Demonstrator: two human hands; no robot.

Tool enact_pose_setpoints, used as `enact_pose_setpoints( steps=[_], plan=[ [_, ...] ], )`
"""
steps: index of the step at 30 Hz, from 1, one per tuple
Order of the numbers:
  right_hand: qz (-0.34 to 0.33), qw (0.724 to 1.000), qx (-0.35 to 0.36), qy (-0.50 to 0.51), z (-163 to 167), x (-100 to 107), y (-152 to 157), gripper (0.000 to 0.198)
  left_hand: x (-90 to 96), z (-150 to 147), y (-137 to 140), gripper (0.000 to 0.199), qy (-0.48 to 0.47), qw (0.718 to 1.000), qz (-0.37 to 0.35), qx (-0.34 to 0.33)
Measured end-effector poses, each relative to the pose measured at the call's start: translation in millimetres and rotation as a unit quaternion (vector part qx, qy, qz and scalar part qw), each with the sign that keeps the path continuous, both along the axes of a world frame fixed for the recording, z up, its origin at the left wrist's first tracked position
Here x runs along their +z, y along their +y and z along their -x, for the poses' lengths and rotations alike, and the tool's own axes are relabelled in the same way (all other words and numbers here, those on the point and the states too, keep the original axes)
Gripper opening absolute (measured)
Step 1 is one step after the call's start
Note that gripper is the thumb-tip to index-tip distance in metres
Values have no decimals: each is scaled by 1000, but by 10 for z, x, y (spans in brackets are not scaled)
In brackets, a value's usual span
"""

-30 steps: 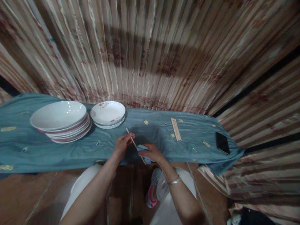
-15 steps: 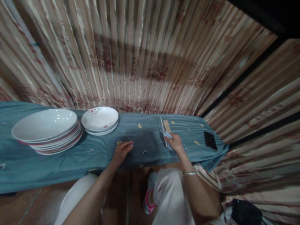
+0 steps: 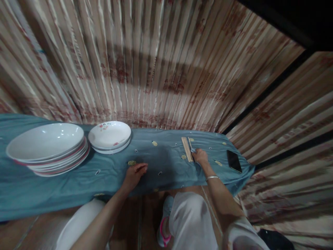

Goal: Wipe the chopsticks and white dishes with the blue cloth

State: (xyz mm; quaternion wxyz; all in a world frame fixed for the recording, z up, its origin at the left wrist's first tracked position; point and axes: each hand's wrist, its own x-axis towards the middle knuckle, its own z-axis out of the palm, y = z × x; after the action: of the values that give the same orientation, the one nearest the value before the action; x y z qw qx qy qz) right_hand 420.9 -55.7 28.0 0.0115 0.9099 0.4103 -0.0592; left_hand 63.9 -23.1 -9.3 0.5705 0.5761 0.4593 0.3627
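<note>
My right hand is closed at the right part of the table, its fingers bunched round a small pale blue cloth that mostly hides under them. A single wooden chopstick runs out from under these fingertips; whether they grip it is hard to see. Just left of it, several wooden chopsticks lie side by side on the blue tablecloth. My left hand rests near the front edge of the table, fingers curled together, with nothing seen in them.
To the left stand a tall stack of large white dishes and a lower stack of flowered plates. A black phone lies at the right end. A pleated curtain hangs behind the table.
My right hand has shifted right with the cloth. The chopstick that lay apart on the left now lies with the row, and one stick sits right of it at my fingers. My left hand barely moved.
</note>
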Motion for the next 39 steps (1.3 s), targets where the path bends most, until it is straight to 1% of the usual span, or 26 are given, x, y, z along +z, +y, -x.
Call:
enact_pose_setpoints(
  steps=[3, 6, 11, 16, 22, 27, 30, 32, 34, 35, 37, 38, 39],
  plan=[
    [2, 1000, 2, 1, -5, -18, 57, 30, -54, 6, 19, 32, 23, 999, -20, -11],
    [1, 1000, 12, -1, -4, -1, 91, 31, -83, 4, 26, 33, 27, 999, -31, -13],
    [2, 1000, 28, -10, 37, 58, 125, 32, -85, -6, 24, 31, 16, 999, -30, -10],
    [15, 999, 32, -16, 113, 64, 151, 30, -76, -4, 26, 30, 9, 1000, -22, -10],
    [26, 999, 28, -25, 160, 101, 117, 35, -83, 0, 30, 30, -6, 1000, -24, 3],
    [30, 999, 31, -32, 182, 199, 39, 34, -95, 1, 32, 29, -12, 999, -32, 1],
    [1, 998, 57, -30, 238, 283, -9, 31, -106, -4, 28, 30, -15, 1000, -26, 1],
    [-47, 995, 88, 15, 334, 313, -26, 29, -116, -9, 22, 30, -18, 1000, -21, 2],
    [-104, 980, 116, 122, 497, 291, -22, 32, -126, -14, 12, 29, -19, 1000, -20, 0],
    [-132, 964, 127, 192, 603, 258, -12, 35, -130, -15, 7, 29, -20, 1000, -19, 0],
    [-170, 916, 130, 338, 857, 156, 22, 45, -137, -11, -2, 29, -26, 1000, -11, 4],
    [-186, 892, 144, 386, 996, 94, 44, 48, -138, -6, -5, 29, -30, 1000, -5, 7],
    [-201, 875, 167, 408, 1139, 31, 66, 50, -137, 2, -8, 29, -34, 999, -1, 12]
  ],
)
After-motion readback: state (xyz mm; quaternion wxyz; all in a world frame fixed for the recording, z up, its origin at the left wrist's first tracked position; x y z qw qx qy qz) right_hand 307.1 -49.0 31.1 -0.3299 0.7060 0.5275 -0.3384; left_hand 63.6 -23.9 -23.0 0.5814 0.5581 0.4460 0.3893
